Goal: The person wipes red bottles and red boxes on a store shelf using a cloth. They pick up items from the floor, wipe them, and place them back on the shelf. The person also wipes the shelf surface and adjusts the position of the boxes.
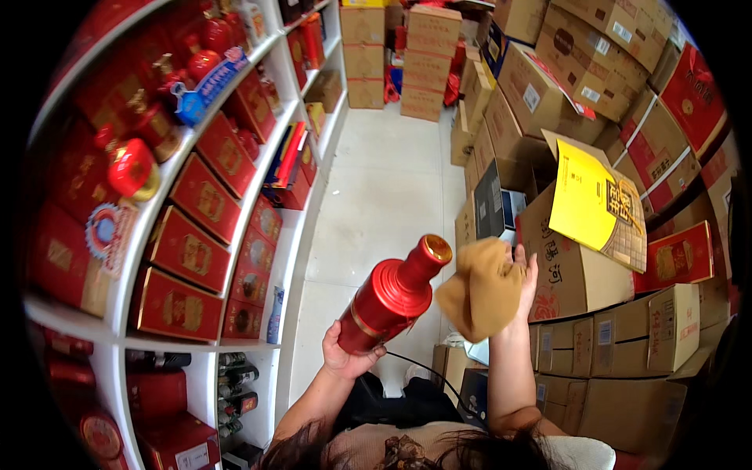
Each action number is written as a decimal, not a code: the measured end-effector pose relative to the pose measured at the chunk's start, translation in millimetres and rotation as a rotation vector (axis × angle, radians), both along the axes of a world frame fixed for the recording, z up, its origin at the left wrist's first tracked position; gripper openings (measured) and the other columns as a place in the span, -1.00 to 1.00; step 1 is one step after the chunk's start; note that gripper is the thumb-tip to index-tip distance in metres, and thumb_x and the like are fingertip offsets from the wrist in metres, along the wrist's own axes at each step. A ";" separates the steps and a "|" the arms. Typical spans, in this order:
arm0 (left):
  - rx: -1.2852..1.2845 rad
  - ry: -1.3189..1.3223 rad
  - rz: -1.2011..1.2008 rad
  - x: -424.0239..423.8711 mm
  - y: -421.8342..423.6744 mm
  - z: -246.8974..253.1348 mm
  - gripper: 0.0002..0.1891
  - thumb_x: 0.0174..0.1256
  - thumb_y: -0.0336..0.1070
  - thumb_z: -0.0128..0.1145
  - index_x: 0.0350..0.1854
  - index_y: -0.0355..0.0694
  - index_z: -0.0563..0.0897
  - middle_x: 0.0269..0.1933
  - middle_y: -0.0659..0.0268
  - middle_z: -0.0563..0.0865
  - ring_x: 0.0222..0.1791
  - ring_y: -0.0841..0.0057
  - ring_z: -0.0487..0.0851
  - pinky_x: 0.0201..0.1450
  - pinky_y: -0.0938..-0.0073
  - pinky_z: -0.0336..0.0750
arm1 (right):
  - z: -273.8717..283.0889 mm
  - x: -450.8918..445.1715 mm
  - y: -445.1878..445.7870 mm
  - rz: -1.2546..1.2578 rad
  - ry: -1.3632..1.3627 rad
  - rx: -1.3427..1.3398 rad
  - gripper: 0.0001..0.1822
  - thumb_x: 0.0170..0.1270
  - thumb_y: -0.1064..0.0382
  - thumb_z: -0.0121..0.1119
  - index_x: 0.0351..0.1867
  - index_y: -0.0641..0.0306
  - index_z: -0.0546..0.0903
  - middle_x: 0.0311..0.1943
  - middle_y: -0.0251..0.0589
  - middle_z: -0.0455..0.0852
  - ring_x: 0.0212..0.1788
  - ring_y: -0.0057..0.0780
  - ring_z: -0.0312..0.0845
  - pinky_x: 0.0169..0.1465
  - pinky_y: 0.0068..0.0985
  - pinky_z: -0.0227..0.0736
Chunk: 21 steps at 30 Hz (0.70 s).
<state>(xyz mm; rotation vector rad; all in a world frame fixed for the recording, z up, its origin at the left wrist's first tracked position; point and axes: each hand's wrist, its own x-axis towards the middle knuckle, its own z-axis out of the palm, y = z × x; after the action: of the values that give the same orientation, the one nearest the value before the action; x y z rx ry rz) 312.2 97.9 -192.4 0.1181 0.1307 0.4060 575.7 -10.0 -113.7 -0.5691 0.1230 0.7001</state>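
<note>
My left hand (351,356) grips a red bottle (385,299) near its base. The bottle has gold bands and a gold-topped cap, and it tilts with its neck up to the right. Just right of the neck, my right hand (524,279) holds a tan cloth (483,291), bunched and hanging in folds. The cloth hides most of the palm; several fingertips show beyond its upper right side. Bottle and cloth appear slightly apart.
White shelving (194,141) on the left carries red gift boxes (189,252) and red bottles (134,167). Stacked cardboard cartons (593,53) line the right, one topped by a yellow printed sheet (587,200). A pale tiled floor (382,194) runs between them. A black cable (437,376) passes near my legs.
</note>
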 end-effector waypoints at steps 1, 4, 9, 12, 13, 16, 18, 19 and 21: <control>-0.004 0.008 0.009 -2.2 -2.5 10.2 -0.20 0.02 0.26 0.12 0.30 -0.03 0.27 0.24 0.14 0.40 0.10 0.19 0.45 -0.21 0.34 0.47 | 9.5 -0.9 6.1 0.078 -0.051 0.013 -0.53 0.35 -0.19 -0.12 -0.07 0.18 0.41 -0.04 -0.13 0.53 0.01 -0.24 0.48 0.07 -0.24 0.44; -0.017 -0.028 0.018 -0.9 -10.5 44.9 -0.39 0.11 0.15 0.12 0.20 -0.01 0.38 0.16 0.22 0.50 0.01 0.32 0.48 -0.18 0.32 0.42 | 43.0 -24.1 22.1 0.262 0.024 -0.055 -0.54 0.39 -0.19 -0.22 -0.13 0.15 0.47 -0.04 -0.15 0.56 0.03 -0.21 0.48 0.11 -0.19 0.41; 0.028 0.021 0.111 -10.3 -24.3 71.1 -0.39 0.04 0.14 0.18 0.14 -0.02 0.42 0.10 0.24 0.54 -0.02 0.33 0.49 -0.19 0.32 0.41 | 156.1 -26.0 32.4 0.146 -0.144 0.215 -0.31 0.29 -0.40 -0.32 0.13 0.14 0.31 0.12 -0.12 0.42 0.14 -0.09 0.38 0.18 -0.07 0.33; 0.028 0.043 0.167 -9.9 -34.0 79.2 -0.37 0.02 0.14 0.20 0.14 -0.02 0.43 0.08 0.24 0.55 -0.03 0.33 0.49 -0.19 0.32 0.41 | 162.0 -57.9 25.6 0.276 -0.232 0.186 -0.28 0.26 -0.42 -0.28 0.20 0.10 0.30 0.18 -0.17 0.41 0.19 -0.18 0.36 0.24 -0.22 0.28; 0.041 0.049 0.196 -8.3 -37.9 85.7 -0.37 0.01 0.14 0.20 0.14 -0.02 0.43 0.08 0.24 0.55 -0.03 0.32 0.50 -0.20 0.32 0.41 | 143.6 -63.3 26.5 0.317 -0.240 0.158 -0.32 0.28 -0.39 -0.28 0.17 0.08 0.35 0.16 -0.20 0.44 0.19 -0.24 0.36 0.25 -0.25 0.27; 0.127 0.100 0.286 -10.3 -46.5 99.0 -0.32 -0.02 0.17 0.22 0.17 0.00 0.39 0.10 0.24 0.53 -0.04 0.32 0.51 -0.24 0.35 0.42 | 125.9 -58.4 26.8 0.582 -0.160 0.657 -0.26 0.28 -0.39 -0.28 0.20 0.18 0.36 0.17 -0.15 0.44 0.21 -0.22 0.35 0.29 -0.27 0.22; 0.163 0.131 0.346 -14.1 -50.5 106.5 -0.30 -0.04 0.16 0.24 0.18 0.00 0.38 0.10 0.24 0.53 -0.03 0.31 0.52 -0.25 0.34 0.44 | 134.2 -54.3 27.7 0.628 -0.166 0.841 -0.22 0.28 -0.35 -0.24 0.30 0.24 0.21 0.22 -0.09 0.38 0.23 -0.18 0.31 0.30 -0.26 0.20; 0.170 0.136 0.362 -15.0 -53.3 108.4 -0.30 -0.03 0.15 0.24 0.18 -0.01 0.38 0.09 0.23 0.53 -0.03 0.31 0.52 -0.25 0.33 0.45 | 141.8 -54.7 27.4 0.562 -0.233 0.752 -0.21 0.30 -0.29 -0.19 0.36 0.25 0.08 0.25 -0.08 0.33 0.25 -0.17 0.29 0.30 -0.26 0.19; 0.187 0.142 0.395 -16.7 -59.0 111.1 -0.31 -0.03 0.13 0.25 0.18 -0.02 0.38 0.09 0.22 0.53 -0.03 0.29 0.52 -0.24 0.30 0.47 | 160.7 -62.5 26.9 0.407 -0.528 0.530 -0.16 0.30 -0.22 -0.11 0.41 0.23 -0.10 0.28 -0.06 0.26 0.27 -0.17 0.26 0.31 -0.26 0.19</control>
<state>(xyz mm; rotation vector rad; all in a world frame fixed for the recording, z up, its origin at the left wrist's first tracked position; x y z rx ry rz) 295.5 38.9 -81.3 0.3079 0.2576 0.8051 513.2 16.9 47.0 -0.2489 -0.6710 0.9106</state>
